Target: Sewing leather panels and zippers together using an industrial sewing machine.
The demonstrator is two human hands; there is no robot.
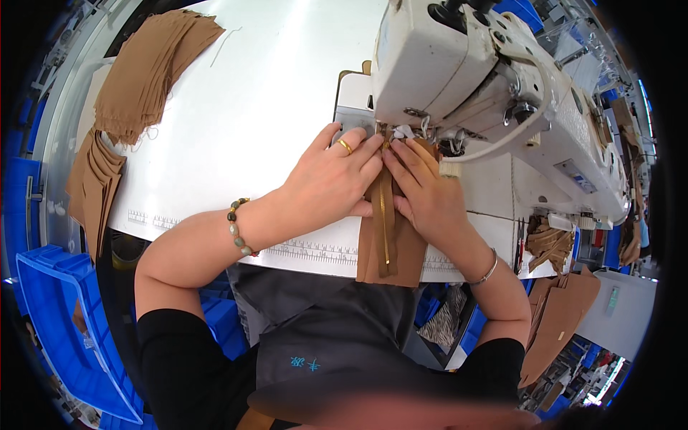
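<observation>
A brown fabric panel (pixel 408 258) with a brass zipper on brown tape (pixel 387 236) runs under the needle area of a white sewing machine (pixel 444 64). My left hand (pixel 333 175), wearing a gold ring, lies left of the zipper, fingertips on the work just in front of the presser foot and thumb at the panel's left side. My right hand (pixel 423 190) rests on the panel right of the zipper, fingers extended toward the foot, thumb beside the tape. Both hands' fingers are apart and pressing the work. The undersides of the fingers and the needle tip are hidden.
Brown cut pieces lie stacked (pixel 154 68) at the white table's (pixel 272 86) left. Blue bins (pixel 61 301) stand lower left. At the right are bunched brown pieces (pixel 548 247), large brown panels (pixel 559 315) and the machine's arm. A ruler scale runs along the front edge.
</observation>
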